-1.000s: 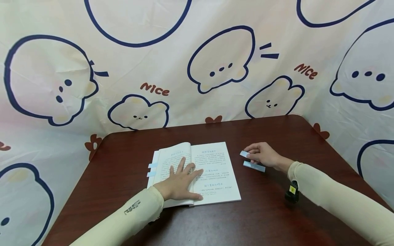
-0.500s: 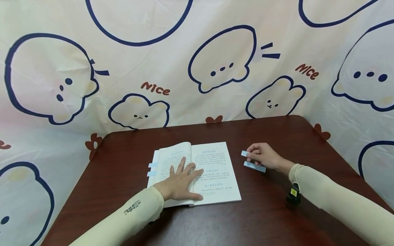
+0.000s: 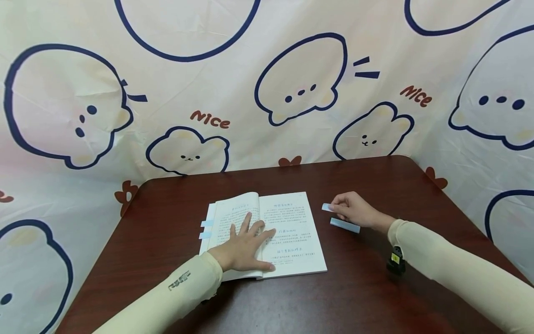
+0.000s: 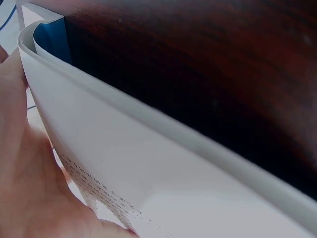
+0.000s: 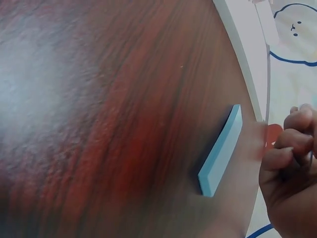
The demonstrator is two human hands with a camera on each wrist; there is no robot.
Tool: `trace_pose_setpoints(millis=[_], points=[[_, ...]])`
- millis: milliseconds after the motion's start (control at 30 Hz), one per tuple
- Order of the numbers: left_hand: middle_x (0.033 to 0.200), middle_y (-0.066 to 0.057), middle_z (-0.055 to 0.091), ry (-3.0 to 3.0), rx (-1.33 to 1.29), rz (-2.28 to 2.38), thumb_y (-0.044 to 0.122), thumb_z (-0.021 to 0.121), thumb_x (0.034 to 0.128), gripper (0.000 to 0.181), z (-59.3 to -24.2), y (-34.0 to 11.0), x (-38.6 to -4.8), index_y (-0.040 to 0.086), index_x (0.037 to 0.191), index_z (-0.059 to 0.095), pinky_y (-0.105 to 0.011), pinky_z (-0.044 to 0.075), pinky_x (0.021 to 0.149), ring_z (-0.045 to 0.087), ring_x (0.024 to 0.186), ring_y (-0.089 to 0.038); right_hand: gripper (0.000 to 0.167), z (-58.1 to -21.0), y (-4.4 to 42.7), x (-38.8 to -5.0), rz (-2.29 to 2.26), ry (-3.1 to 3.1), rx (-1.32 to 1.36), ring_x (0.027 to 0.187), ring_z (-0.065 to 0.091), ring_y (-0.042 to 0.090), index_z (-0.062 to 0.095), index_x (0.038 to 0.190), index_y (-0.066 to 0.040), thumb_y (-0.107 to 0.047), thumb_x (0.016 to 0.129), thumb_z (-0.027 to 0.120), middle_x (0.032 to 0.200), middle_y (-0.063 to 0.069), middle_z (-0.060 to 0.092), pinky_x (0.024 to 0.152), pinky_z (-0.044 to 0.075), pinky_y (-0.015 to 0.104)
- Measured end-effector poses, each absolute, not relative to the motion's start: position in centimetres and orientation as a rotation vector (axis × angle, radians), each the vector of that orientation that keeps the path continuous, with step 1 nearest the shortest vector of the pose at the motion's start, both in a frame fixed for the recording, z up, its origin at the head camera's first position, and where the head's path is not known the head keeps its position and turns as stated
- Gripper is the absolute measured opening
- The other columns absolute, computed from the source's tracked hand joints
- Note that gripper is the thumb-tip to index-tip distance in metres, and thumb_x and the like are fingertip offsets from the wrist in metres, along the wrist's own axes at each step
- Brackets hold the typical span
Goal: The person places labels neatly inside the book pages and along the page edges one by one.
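An open book (image 3: 292, 232) with printed pages lies on the table. My left hand (image 3: 246, 248) rests on it with spread fingers, across the fold. In the left wrist view, the book's page edge (image 4: 148, 119) runs beside the hand (image 4: 29, 183). To the right of the book, my right hand (image 3: 354, 209) pinches a pale blue sticky tab (image 3: 327, 207) between thumb and fingers. Just below that hand lies a pad of blue sticky tabs (image 3: 345, 225), also seen in the right wrist view as a thin blue block (image 5: 221, 153) apart from the curled fingers (image 5: 292, 144).
Two pale blue tabs (image 3: 205, 235) stick out from the book's left edge. The dark wooden table (image 3: 175, 204) reaches back to a cartoon-print cloth (image 3: 250, 148), which hangs behind it and on both sides.
My right hand has drawn the pinched sticky tab slightly left, toward the book and away from the pad. The left hand keeps its place on the pages.
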State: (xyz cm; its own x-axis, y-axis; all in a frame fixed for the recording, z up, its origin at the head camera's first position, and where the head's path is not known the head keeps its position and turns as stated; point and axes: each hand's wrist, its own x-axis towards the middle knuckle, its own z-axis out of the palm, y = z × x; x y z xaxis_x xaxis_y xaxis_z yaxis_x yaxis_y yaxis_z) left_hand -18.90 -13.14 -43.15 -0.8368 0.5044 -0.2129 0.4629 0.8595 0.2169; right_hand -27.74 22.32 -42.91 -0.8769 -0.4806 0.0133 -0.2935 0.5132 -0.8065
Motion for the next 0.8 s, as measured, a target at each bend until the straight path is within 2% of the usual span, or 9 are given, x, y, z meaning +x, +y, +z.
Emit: trace_pose_setpoints(millis=[100,367,800], points=[[0.164,-0.01,0.029,2.772,0.733,0.224,0.074,0.066,0.0809,0.093,-43.1,-13.1,-18.9,0.029,0.157,0.036,-0.081,0.018,0.11,0.003,0.156,-0.047,0.024,-42.7,21.8,-27.7,-1.278,2.576,-0.674,0.048,0.044,0.008,0.069,0.092,0.002,-0.017,0.102,0.061,0.06,0.009,0.053,0.046,0.037,0.023],[0.164,-0.009,0.029,2.776,0.728,0.214,0.074,0.066,0.0808,0.093,-43.1,-13.1,-19.0,0.03,0.157,0.036,-0.081,0.018,0.111,0.003,0.157,-0.047,0.031,-42.2,20.4,-27.5,-1.252,2.547,-0.705,0.048,0.035,0.007,0.063,0.083,0.007,-0.017,0.103,0.059,0.055,-0.003,0.04,0.048,0.031,0.022],[0.165,-0.009,0.029,2.767,0.718,0.223,0.074,0.066,0.0802,0.094,-43.0,-13.2,-19.1,0.031,0.158,0.035,-0.081,0.016,0.111,0.002,0.157,-0.047,0.034,-42.3,19.3,-28.4,-1.161,2.531,-0.646,0.049,0.036,0.01,0.064,0.082,0.006,-0.021,0.103,0.058,0.056,-0.003,0.044,0.048,0.03,0.022]])
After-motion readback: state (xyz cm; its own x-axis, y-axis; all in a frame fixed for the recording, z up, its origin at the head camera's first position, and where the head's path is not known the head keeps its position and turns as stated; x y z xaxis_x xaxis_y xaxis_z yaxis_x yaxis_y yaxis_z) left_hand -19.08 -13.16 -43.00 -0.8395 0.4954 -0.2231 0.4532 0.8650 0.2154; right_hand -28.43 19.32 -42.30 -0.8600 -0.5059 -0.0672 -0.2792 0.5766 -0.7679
